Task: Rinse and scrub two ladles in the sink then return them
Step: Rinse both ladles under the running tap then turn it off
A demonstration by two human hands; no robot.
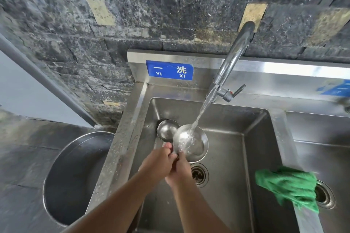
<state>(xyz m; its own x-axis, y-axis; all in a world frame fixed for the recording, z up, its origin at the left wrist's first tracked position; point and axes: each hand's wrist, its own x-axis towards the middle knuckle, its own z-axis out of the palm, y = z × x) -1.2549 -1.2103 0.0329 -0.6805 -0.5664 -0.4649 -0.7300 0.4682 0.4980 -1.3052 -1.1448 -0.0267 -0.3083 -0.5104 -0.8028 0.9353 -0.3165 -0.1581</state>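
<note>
Both hands meet at the ladle handles: left hand [158, 162] fingers curl around one, right hand [180, 171] fingers clamp the other. Big ladle [190, 143] sits under the tap [233, 58] stream; small ladle [167, 130] beside it, dry side. Tilt the bowl, rotate it, then swap. Cloth [287, 183] waits on the sink [236, 157] divider.

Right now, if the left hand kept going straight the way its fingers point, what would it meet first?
Probably the smaller ladle lying by the sink's back left corner. The left hand points up toward it, though depth is unclear and the bigger ladle is close beside.
</note>
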